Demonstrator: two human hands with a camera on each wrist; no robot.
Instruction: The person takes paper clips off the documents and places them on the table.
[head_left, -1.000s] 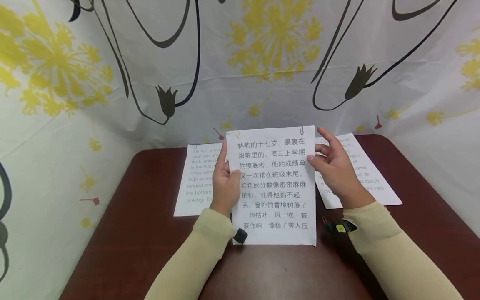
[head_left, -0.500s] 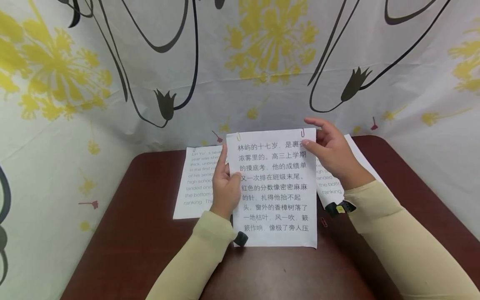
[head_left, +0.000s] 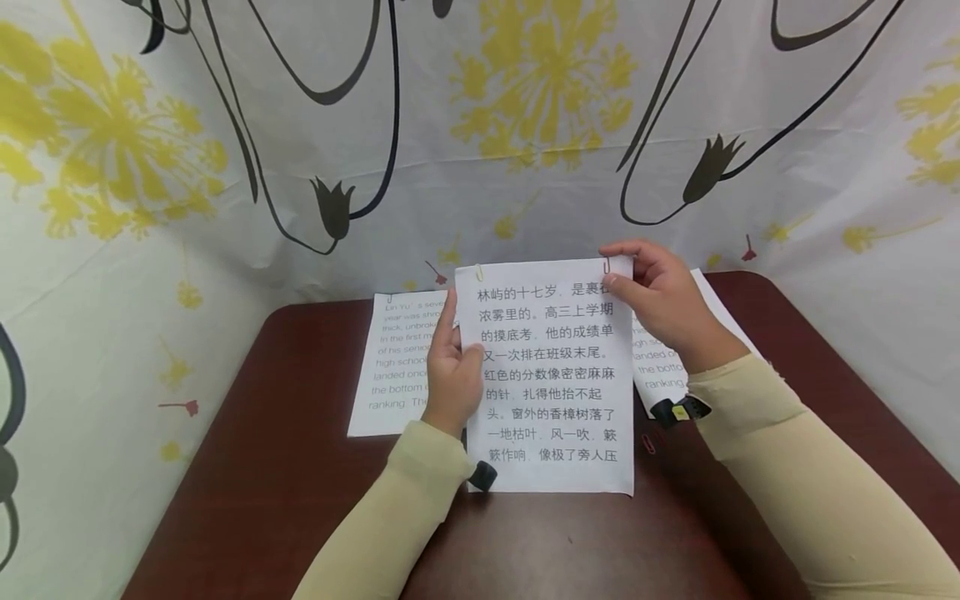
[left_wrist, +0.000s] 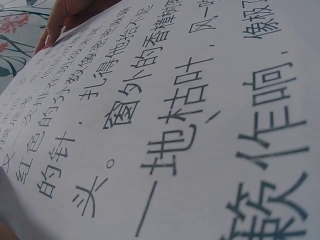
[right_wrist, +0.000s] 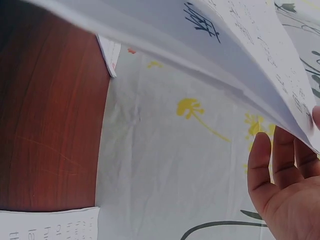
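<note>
Pinching white printed paper from both sides: the left-hand grip (head_left: 453, 379) is clamped on the left edge of the white rectangular sheet with large black Chinese characters (head_left: 551, 358), thumb in front and index finger extended along the margin; the right-hand grip (head_left: 663, 304) is clamped on the upper right corner, thumb in front, other fingers behind. The sheet is held up, its printed face towards the viewer, above the bench, a dark reddish-brown wooden surface (head_left: 525, 550). A thin yellow wire paper clip (head_left: 480, 273) sits at the sheet's upper left, and a red wire paper clip (head_left: 607, 265) at its upper right, beside the right thumb. Each wrist carries a black device, the right one with a yellow mark. Behind the sheet, to its left and right, lie two white pages of English text (head_left: 390, 375), each partly covered. A loose red paper clip (head_left: 648, 444) rests on the bench just right of the sheet's lower edge. White cloth patterned with yellow flowers (head_left: 547, 75) and dark curling stems forms the background.
</note>
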